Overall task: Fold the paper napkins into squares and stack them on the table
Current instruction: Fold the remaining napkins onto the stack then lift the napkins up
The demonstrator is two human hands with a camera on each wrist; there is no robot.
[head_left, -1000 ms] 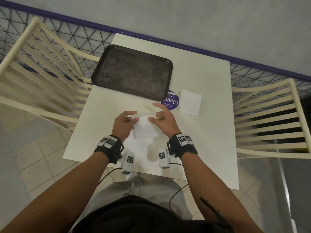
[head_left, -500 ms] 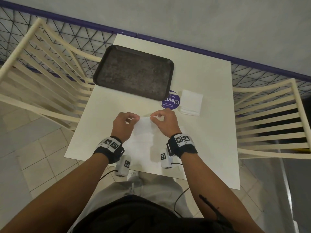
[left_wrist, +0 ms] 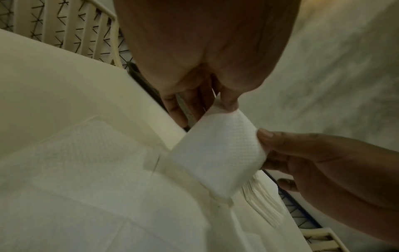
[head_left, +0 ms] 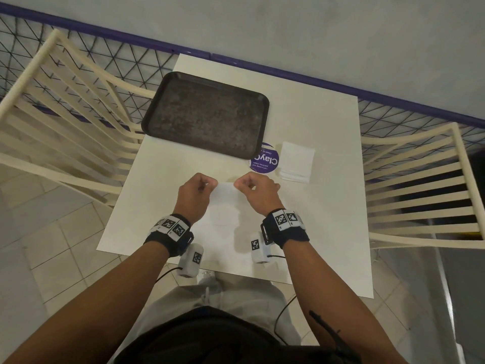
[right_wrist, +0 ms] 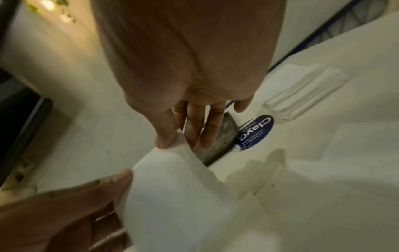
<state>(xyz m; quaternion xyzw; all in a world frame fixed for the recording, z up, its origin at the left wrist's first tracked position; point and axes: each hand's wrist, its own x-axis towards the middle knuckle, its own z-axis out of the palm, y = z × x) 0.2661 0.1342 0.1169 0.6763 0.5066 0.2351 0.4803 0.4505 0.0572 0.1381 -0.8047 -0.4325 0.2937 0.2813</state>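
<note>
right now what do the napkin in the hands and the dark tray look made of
Napkin: thin white paper tissue, matte, with a fine embossed dot grid, bending softly between both hands.
Tray: probably hard plastic, dark brown, with a speckled, worn-looking surface and a raised rounded rim.

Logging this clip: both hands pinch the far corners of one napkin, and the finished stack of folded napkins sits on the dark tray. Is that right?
Not quite. The left hand and right hand do pinch the napkin at its far corners, but the stack of folded napkins lies on the bare table, right of the purple sticker, not on the dark tray. The head view shows it.
</note>
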